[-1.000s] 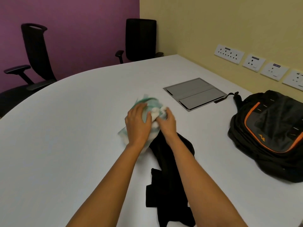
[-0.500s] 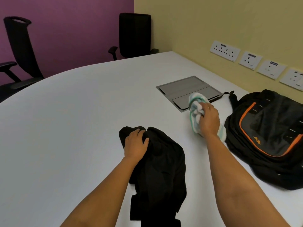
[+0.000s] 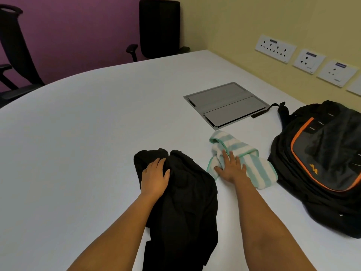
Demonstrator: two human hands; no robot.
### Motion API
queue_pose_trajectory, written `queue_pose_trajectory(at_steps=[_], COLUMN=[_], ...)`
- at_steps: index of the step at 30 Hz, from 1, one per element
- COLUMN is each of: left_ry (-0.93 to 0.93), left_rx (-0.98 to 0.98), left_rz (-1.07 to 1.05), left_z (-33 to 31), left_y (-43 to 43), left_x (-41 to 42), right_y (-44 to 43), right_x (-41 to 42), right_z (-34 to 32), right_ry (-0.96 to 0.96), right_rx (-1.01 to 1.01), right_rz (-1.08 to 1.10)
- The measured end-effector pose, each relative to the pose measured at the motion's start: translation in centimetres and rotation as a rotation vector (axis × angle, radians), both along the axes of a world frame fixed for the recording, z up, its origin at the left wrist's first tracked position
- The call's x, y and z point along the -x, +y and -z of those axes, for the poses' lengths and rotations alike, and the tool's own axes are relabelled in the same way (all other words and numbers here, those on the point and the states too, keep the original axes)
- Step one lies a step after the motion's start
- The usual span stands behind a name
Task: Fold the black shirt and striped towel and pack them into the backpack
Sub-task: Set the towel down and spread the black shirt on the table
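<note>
The black shirt (image 3: pixel 185 202) lies crumpled on the white table (image 3: pixel 78 143), running toward the near edge. My left hand (image 3: pixel 155 178) rests flat on its far end, fingers slightly spread. The striped towel (image 3: pixel 252 163), white with pale green bands, lies bunched on the table to the right of the shirt. My right hand (image 3: pixel 231 167) lies on the towel's left part with fingers apart, not gripping it. The black backpack (image 3: pixel 322 163) with orange trim lies flat at the right, just beyond the towel; it looks zipped shut.
A grey flush cable hatch (image 3: pixel 226 103) sits in the table behind the towel. Two black office chairs (image 3: pixel 159 26) (image 3: pixel 13 49) stand at the far edge. Wall sockets (image 3: pixel 275 48) line the yellow wall at the right.
My right hand carried the towel off the shirt to the right, set it down beside the backpack and loosened its grip. My left hand stayed pressed on the shirt.
</note>
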State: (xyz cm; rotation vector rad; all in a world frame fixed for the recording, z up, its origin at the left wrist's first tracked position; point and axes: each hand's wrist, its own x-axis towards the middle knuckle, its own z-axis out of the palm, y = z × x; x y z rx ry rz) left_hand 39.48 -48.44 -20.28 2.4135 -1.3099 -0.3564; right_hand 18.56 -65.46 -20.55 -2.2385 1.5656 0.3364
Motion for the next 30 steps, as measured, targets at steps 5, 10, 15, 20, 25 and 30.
queue_pose_trajectory(at_steps=[5, 10, 15, 20, 25, 30], left_ry=[0.001, -0.001, 0.120, 0.465, 0.699, 0.835], left_rx=[-0.018, -0.082, -0.147, -0.070, 0.025, -0.042], left_rz=[-0.016, -0.063, -0.171, -0.307, -0.393, -0.380], left_z=[-0.2, -0.5, -0.4, -0.6, -2.3, -4.3], left_y=[1.1, 3.6, 6.8, 9.2, 10.1, 10.3], left_x=[0.3, 1.1, 1.8, 2.6, 2.8, 2.3], right_y=[0.3, 4.3, 9.8, 13.1, 14.2, 15.2], right_x=[-0.3, -1.3, -2.3, -2.6, -3.4, -5.1], right_z=[-2.1, -2.6, -1.7, -0.8, -2.7, -7.0], right_ry=[-0.084, -0.428, -0.591, -0.575, -0.744, -1.001], right_rx=[-0.047, 0.266, 0.046, -0.086, -0.243, -0.330], right_rz=[-0.001, 0.000, 0.004, 0.158, 0.354, 0.333])
